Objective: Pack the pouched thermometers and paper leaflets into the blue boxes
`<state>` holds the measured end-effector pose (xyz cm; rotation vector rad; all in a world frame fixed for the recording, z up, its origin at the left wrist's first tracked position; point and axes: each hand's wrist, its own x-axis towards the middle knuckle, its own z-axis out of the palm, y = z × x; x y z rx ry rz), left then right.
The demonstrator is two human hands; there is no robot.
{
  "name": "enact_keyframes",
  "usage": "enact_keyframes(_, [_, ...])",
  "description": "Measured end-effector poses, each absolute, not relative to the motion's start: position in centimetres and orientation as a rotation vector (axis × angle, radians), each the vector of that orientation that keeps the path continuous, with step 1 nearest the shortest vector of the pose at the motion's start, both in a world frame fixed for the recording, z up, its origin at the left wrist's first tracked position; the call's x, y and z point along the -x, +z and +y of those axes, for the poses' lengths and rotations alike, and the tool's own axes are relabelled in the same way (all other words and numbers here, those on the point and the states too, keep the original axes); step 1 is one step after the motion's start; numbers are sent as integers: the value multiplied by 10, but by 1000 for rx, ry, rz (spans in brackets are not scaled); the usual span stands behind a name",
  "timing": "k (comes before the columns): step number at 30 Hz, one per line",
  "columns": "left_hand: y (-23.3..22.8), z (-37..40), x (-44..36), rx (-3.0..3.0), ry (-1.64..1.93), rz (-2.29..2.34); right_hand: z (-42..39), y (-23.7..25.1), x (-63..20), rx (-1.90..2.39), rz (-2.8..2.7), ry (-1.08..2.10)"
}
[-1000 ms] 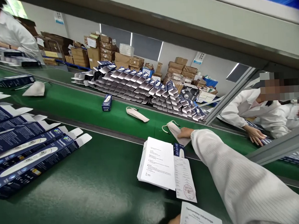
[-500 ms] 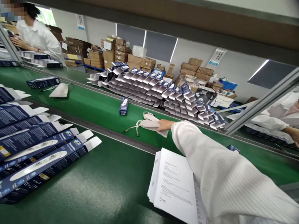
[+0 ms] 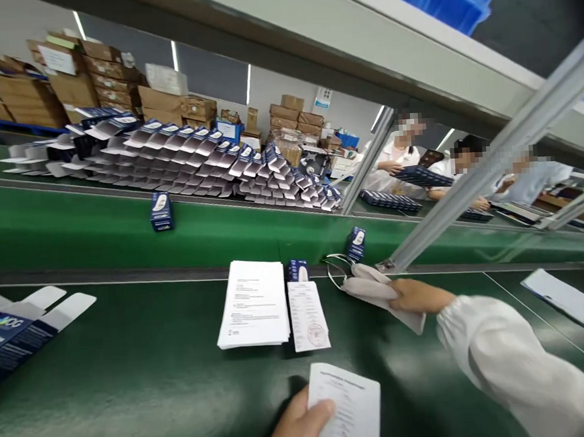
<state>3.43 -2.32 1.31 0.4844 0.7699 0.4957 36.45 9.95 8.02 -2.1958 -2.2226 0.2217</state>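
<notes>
Two pouches [image 3: 371,288] now right of papers [image 3: 255,304] | right fingers [image 3: 401,290] closed round both, apparently | left fingers [image 3: 320,414] pinch leaflet [image 3: 356,398]

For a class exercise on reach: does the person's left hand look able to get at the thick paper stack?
Probably yes: nothing visible stands between the left hand and the paper stack. The hand holds a leaflet, though, so may need to put that down first.
</notes>
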Motion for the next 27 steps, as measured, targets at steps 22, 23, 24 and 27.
enact_keyframes(22, [67, -54, -66, -1546, 711, 716, -48, 85, -340, 1808, -2450, -121])
enact_keyframes(23, [73, -50, -69, -1642, 741, 708, -51, 103, -337, 1762, -2490, -97])
enact_keyframes(24, [78, -46, -73, -1706, 759, 698, -56, 119, -333, 1717, -2518, -59])
enact_keyframes(27, [81, -39, -79, -1677, 742, 655, -67, 153, -321, 1680, -2489, 94])
